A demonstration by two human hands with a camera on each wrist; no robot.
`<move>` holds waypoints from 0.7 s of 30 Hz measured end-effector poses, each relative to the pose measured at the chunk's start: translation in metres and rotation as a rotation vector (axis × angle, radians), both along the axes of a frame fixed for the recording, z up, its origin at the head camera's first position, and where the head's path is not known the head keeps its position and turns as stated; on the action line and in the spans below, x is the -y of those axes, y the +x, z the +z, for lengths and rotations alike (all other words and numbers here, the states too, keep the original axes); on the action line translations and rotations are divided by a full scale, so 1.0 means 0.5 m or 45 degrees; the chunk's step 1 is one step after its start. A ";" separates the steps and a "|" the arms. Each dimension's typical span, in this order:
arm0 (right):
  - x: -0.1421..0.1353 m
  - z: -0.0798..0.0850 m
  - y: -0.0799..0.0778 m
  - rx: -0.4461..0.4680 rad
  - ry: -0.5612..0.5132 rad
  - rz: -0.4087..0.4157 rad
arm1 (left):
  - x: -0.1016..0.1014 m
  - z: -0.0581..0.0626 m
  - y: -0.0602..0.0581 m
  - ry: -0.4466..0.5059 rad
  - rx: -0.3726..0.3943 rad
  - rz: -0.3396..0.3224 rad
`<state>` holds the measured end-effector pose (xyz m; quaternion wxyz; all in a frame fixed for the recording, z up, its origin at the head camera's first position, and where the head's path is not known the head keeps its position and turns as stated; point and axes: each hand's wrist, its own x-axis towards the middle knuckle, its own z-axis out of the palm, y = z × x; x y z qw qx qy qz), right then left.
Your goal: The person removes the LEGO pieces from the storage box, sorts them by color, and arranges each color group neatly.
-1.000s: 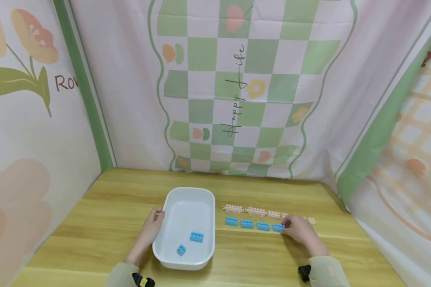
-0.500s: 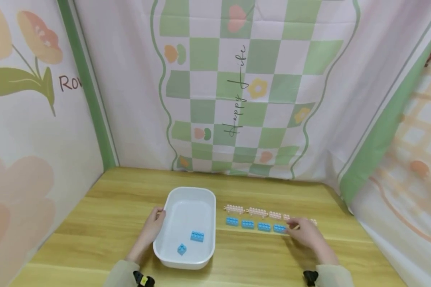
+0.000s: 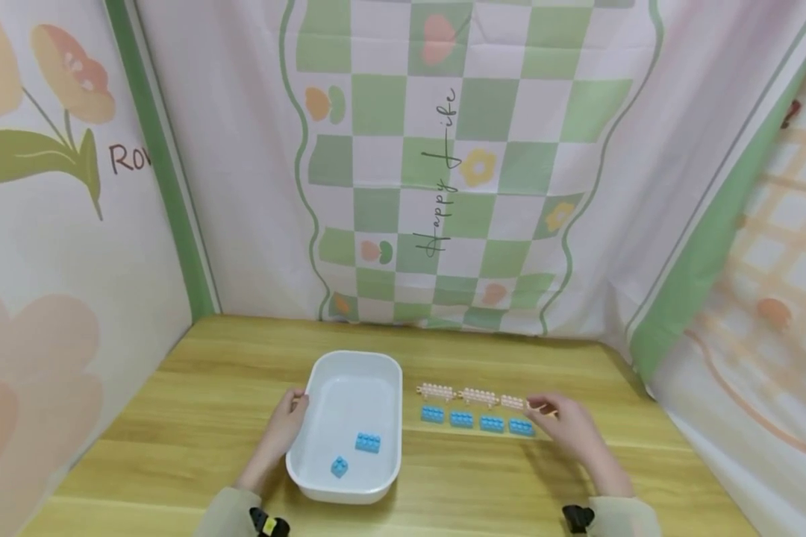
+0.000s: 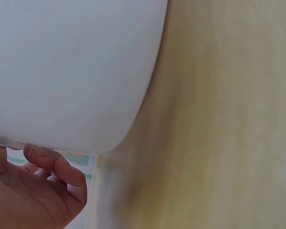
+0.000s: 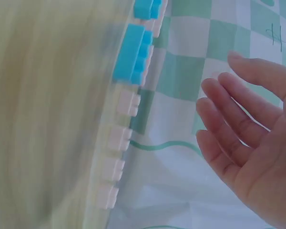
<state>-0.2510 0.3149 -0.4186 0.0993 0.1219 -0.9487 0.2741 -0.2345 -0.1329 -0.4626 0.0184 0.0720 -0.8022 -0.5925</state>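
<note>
My left hand (image 3: 283, 424) grips the left side of a white plastic tub (image 3: 345, 399), thumb at the rim. Its curled fingers (image 4: 69, 174) show against the tub's side in the left wrist view. In the tub lie a longer blue toy brick (image 3: 368, 443) and a small blue brick (image 3: 339, 468). My right hand (image 3: 571, 431) hovers over the right end of the brick rows, fingers relaxed and holding nothing. Just below its fingertips is the last blue brick (image 3: 521, 426) of a row. Several small pale pink bricks (image 5: 127, 102) are partly hidden behind this hand in the head view.
Right of the tub, a row of blue bricks (image 3: 461, 419) runs in front of a row of pale pink studded pieces (image 3: 479, 396). All stand on a wood-grain table (image 3: 228, 365). A patterned curtain (image 3: 443, 283) closes off the back, with printed cloth on both sides.
My right hand has let go of the rightmost blue brick, which stays in its row, and has lifted slightly away. The left hand and tub have kept their place.
</note>
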 end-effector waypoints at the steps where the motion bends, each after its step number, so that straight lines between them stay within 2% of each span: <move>1: 0.005 0.002 0.000 -0.017 -0.002 0.002 | 0.000 0.000 0.001 0.001 0.001 0.001; 6: 0.029 0.011 -0.005 -0.057 -0.010 0.021 | -0.002 -0.001 0.001 0.014 -0.001 0.007; 14: 0.065 0.024 -0.012 -0.039 -0.011 0.048 | -0.003 -0.001 0.000 0.025 0.002 0.004; 21: 0.104 0.027 -0.024 -0.078 -0.018 0.116 | -0.001 0.000 0.000 0.033 0.002 -0.003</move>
